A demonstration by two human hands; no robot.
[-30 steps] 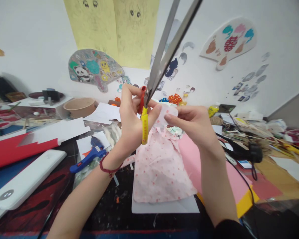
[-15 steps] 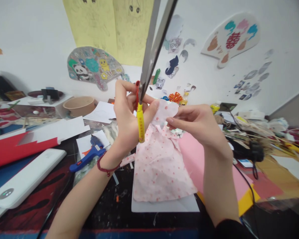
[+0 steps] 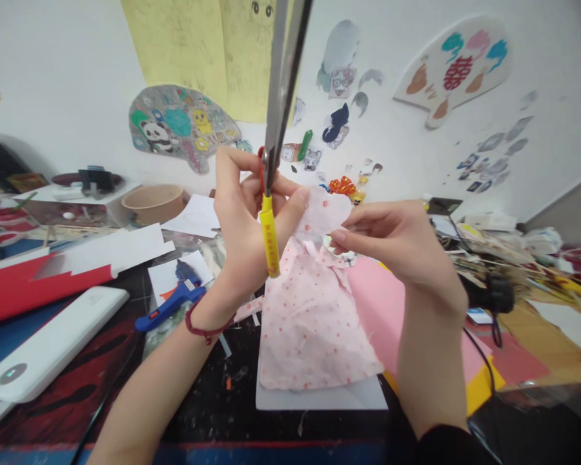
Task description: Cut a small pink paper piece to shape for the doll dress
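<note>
A pair of scissors (image 3: 277, 97) hangs on my left hand (image 3: 244, 219), blades pointing up and yellow tape wrapped around one handle. Between that hand's thumb and fingers is the left edge of a small pale pink fabric piece (image 3: 323, 210) with red motifs. My right hand (image 3: 392, 239) pinches the piece's right edge, so it is stretched between both hands. Below them a miniature dress (image 3: 314, 329) of similar dotted pink fabric lies flat on a white sheet (image 3: 319, 402), its skirt spread toward me.
On the left lie a blue glue gun (image 3: 174, 303), a white power bank (image 3: 53, 342) and red card (image 3: 43, 290). Pink paper (image 3: 375, 303) sits right of the dress. Sticks, cables and a black device (image 3: 496, 294) crowd the right side. A wall with paper fans rises behind.
My left hand and the scissors have shifted slightly left, and the blades stand more upright. My right hand has moved a little right, with the fabric piece still between both hands.
</note>
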